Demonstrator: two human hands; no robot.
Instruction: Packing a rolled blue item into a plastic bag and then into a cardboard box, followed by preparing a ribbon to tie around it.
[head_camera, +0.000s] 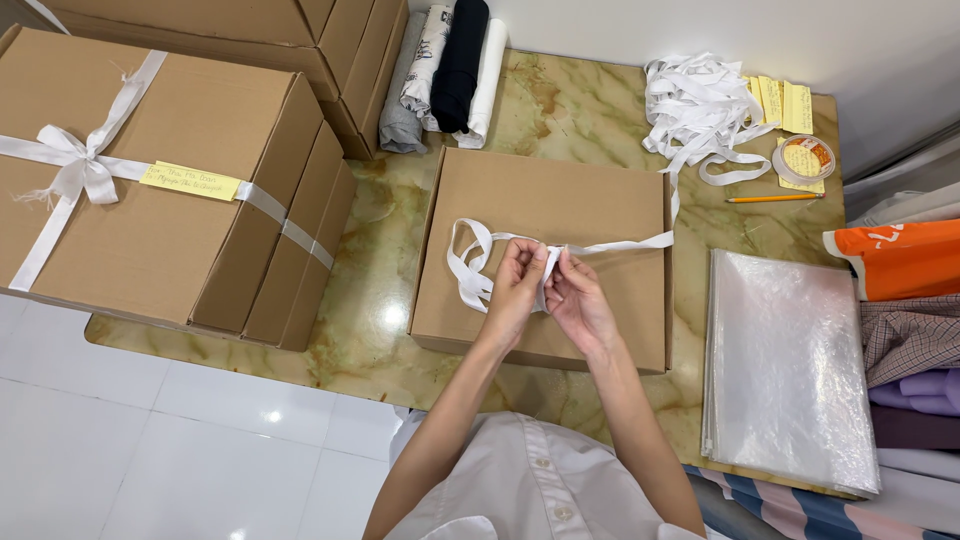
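White ribbon (480, 262) across flat cardboard box (545, 255) on marble table (580, 110); left hand (515, 290) and right hand (578, 300) both pinched shut on it. Ribbon-tied box (150, 180) far left, ribbon pile (695, 105), plastic sleeves (785, 370) right.

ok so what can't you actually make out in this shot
- Head view: how the white fabric ribbon crosses between the fingers; the left hand and right hand cover it.
- Inside the flat brown cardboard box: closed.
- Writing on the yellow paper label: too small.
- Folded clothes at right: cut off by the edge.
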